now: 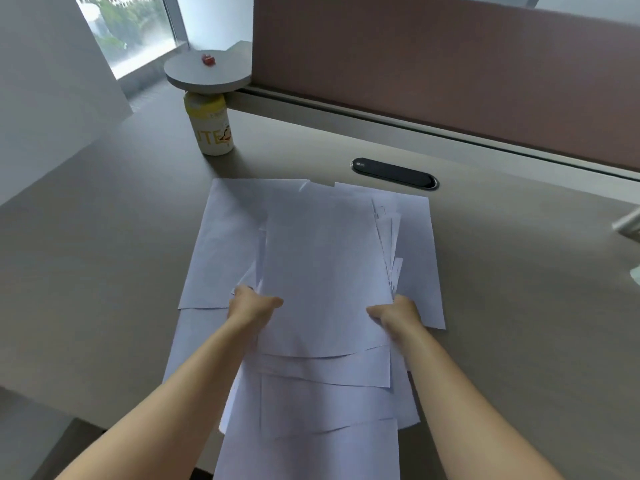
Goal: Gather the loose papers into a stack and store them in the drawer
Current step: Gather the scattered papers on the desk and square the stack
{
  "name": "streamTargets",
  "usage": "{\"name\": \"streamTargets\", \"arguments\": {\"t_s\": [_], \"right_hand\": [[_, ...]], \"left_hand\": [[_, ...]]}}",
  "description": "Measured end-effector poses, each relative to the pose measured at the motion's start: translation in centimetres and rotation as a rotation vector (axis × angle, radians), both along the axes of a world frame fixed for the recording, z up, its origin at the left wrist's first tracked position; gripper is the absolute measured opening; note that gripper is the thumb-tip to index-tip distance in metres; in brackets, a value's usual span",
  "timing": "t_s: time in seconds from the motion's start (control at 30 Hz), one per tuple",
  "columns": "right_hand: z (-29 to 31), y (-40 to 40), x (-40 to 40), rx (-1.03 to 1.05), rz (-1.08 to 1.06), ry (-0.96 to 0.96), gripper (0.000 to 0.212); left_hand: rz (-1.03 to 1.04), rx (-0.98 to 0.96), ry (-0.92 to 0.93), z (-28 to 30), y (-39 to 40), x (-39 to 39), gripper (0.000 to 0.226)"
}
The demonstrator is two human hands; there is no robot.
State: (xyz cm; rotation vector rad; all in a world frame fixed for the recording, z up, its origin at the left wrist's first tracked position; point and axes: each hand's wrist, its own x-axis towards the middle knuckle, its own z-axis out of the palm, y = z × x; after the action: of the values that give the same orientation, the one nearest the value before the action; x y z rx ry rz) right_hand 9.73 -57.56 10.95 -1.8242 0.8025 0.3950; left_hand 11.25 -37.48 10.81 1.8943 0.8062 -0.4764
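Observation:
Several white papers [322,271] lie overlapping in an untidy pile in the middle of the grey-brown desk [114,244]. My left hand [251,306] grips the left edge of the upper sheets, thumb on top. My right hand [398,315] grips their right edge the same way. The held bundle is lifted a little, with its edges uneven on the right. More loose sheets [311,445] spread beneath, reaching over the desk's near edge. No drawer is in view.
A white and yellow bottle [212,128] stands at the back left, under a round grey shelf [207,72] with a small red object [208,59]. A black cable grommet [394,173] sits behind the papers. A brown partition [433,64] runs along the desk's far edge.

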Motion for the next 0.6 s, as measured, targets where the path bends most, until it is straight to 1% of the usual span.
{"name": "streamTargets", "arguments": {"t_s": [0.03, 0.07, 0.1, 0.17, 0.23, 0.3, 0.33, 0.37, 0.4, 0.5, 0.6], "right_hand": [[0.0, -0.1, 0.1, 0.004, 0.005, -0.023, 0.043], [0.1, -0.2, 0.1, -0.001, 0.013, -0.041, 0.039], [0.2, -0.4, 0.0, -0.006, 0.015, -0.058, 0.035], [0.3, -1.0, -0.1, -0.012, -0.006, -0.097, 0.031], [0.4, -1.7, -0.1, -0.019, -0.051, -0.136, 0.029], [0.5, -2.2, 0.1, -0.002, -0.101, -0.160, 0.028], [0.6, -2.4, 0.2, 0.011, -0.123, -0.164, 0.028], [0.6, -2.6, 0.4, 0.030, -0.146, -0.169, 0.029], [0.8, -2.7, 0.6, 0.048, -0.161, -0.173, 0.029], [1.1, -3.2, 1.5, 0.082, -0.200, -0.204, 0.031], [1.2, -3.4, 2.6, 0.076, -0.231, -0.208, 0.032]], "left_hand": [[0.021, -0.035, -0.016, 0.0, 0.3, 0.0, 0.044], [0.009, -0.027, -0.026, 0.2, 0.6, 0.0, 0.029], [-0.015, 0.004, -0.019, 0.4, 0.9, -0.1, 0.025], [-0.076, 0.035, -0.006, 0.2, 1.7, 0.0, 0.031], [-0.127, 0.071, -0.025, 0.1, 2.3, 0.2, 0.030], [-0.160, 0.156, -0.056, 0.6, 2.4, 0.5, 0.014], [-0.159, 0.203, -0.076, 0.5, 2.4, 0.9, 0.022], [-0.163, 0.244, -0.083, 0.6, 2.4, 1.3, 0.037], [-0.172, 0.274, -0.114, 0.7, 2.4, 1.7, 0.046], [-0.225, 0.297, -0.139, 0.5, 2.4, 3.4, 0.051], [-0.272, 0.315, -0.108, 0.4, 2.4, 5.5, 0.052]]}}
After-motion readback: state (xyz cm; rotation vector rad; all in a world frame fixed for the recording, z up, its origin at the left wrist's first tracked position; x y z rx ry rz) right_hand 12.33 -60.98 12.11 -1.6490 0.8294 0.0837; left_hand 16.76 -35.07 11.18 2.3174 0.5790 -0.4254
